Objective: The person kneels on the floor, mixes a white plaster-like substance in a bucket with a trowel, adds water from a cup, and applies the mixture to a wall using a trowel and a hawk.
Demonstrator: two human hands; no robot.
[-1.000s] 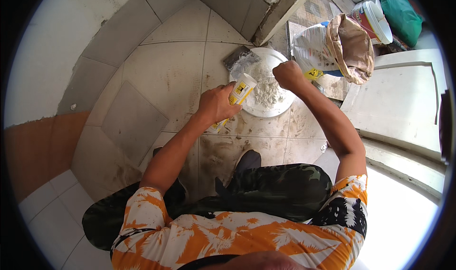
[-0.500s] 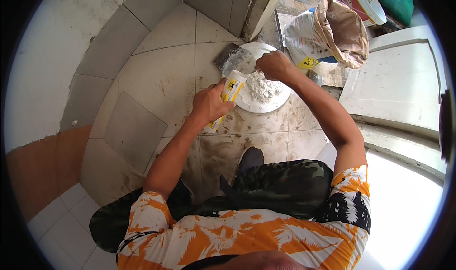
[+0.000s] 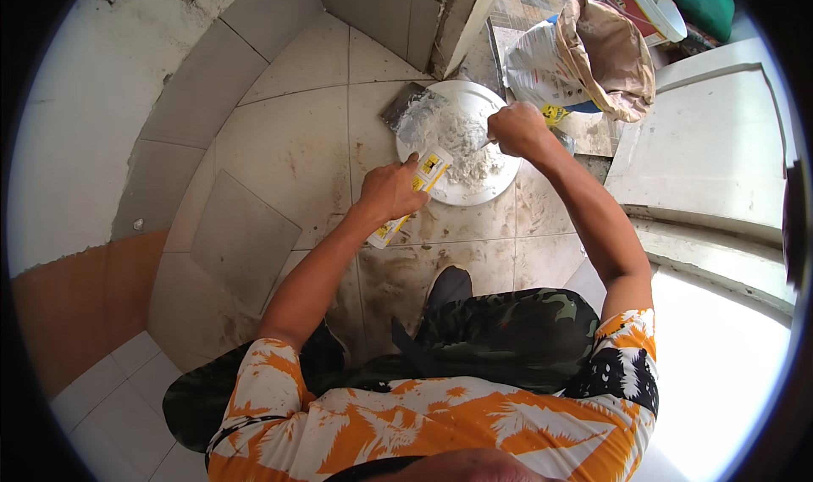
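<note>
My left hand [image 3: 392, 192] is closed around a long white-and-yellow container [image 3: 432, 168], tilted over the near left rim of a round white plate [image 3: 483, 196]. Whether its upper end is uncapped I cannot tell. White powder [image 3: 461, 135] lies spread and heaped on the plate. At the plate's right side, my right hand [image 3: 517, 130] is closed on a small metal tool [image 3: 483, 144], its grey end in the powder and its handle hidden in my fist. A dark, flat square piece [image 3: 404, 106], dusted with powder, rests at the plate's far left edge.
An open brown paper bag [image 3: 611, 58] stands beyond my right hand, with a white bucket [image 3: 644, 8] and green bag [image 3: 699, 3] behind. A loose grey tile [image 3: 244, 238] lies left. A white panel [image 3: 699, 147] is at right, tiled walls at left.
My right hand has moved right and slightly nearer, bringing the metal tool with it. The powder heap looks flatter and more spread. My left hand and its container shifted slightly right.
</note>
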